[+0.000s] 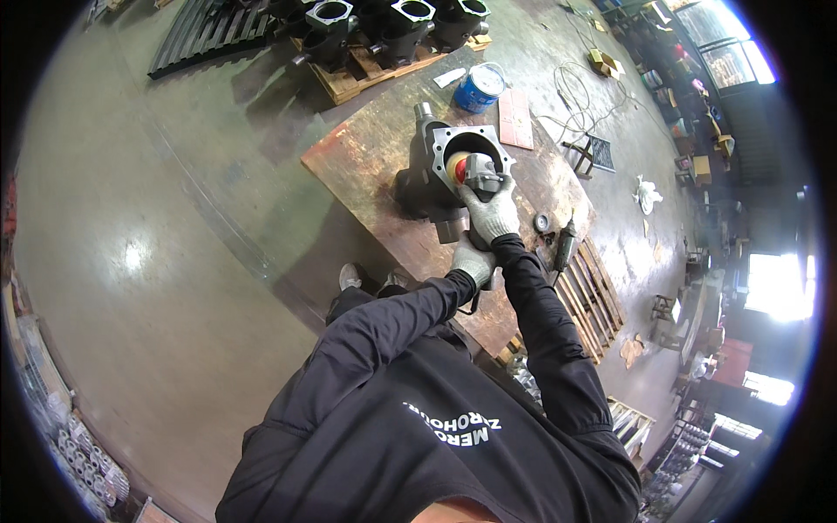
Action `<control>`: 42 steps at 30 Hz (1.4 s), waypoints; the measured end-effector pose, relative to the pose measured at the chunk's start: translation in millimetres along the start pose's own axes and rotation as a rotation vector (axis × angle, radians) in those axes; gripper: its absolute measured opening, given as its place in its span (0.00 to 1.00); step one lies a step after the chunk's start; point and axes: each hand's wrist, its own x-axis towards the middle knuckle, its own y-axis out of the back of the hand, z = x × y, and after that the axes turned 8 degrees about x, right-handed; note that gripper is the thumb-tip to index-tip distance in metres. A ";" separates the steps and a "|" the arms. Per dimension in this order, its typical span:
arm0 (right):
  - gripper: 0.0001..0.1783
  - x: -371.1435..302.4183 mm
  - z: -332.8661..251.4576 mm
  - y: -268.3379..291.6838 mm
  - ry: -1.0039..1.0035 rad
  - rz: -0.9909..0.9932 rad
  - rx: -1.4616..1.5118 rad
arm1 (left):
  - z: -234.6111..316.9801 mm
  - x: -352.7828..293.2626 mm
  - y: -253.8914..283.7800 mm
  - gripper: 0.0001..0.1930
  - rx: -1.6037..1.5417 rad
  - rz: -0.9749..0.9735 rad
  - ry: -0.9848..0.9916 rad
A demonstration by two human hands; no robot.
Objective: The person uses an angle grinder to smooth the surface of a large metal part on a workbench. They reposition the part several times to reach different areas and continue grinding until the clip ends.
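Note:
A dark metal casting (420,190) with a square, bolt-holed flange around a round opening stands on the worktable (362,148). At that opening is an angle grinder (482,172), its pale and red disc just inside the rim. My gloved right hand (493,212) is wrapped round the grinder near its head. Closer to my body, my gloved left hand (473,261) is closed round the rear of the grinder, most of which the hands and sleeves hide. Whether the disc touches the casting's inner wall I cannot tell.
On the table lie a second dark power tool (567,245), a small round dark part (542,222), a blue can (478,91) and a pinkish flat sheet (515,119). Beyond stand several similar castings (401,42) on a pallet. A slatted wooden pallet (591,296) is at the right; a cable (579,98) crosses the floor.

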 end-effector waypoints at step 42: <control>0.57 24.3 -16.3 16.7 -0.026 -0.183 0.188 | -19.2 55.4 41.6 0.26 -0.492 -0.171 0.219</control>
